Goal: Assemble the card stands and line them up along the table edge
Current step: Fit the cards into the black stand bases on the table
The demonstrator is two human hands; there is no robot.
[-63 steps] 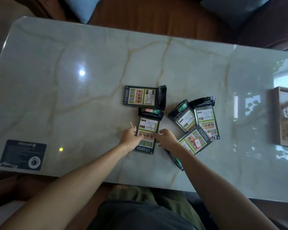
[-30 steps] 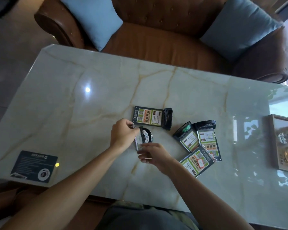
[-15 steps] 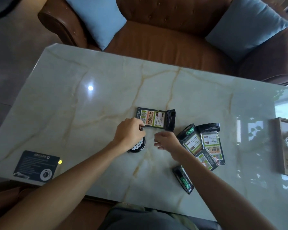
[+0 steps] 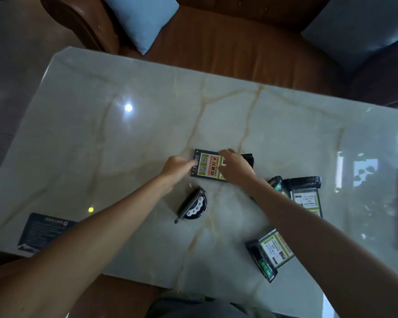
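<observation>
a person's left hand [image 4: 178,167] pinches the near-left end of a flat card [image 4: 208,167] on the marble table [image 4: 101,138], while the right hand [image 4: 236,166] curls over its other end, fingers closed where the black base [image 4: 248,158] sits. one assembled stand [image 4: 193,205] is upright just below the left fingers. to seat this one well, they should probably steady the card and swing the base square (gently). more unassembled stands [image 4: 306,198] lie right of the right wrist, another [image 4: 270,252] nearer the front edge. open marble stretches left and beyond the fingertips.
</observation>
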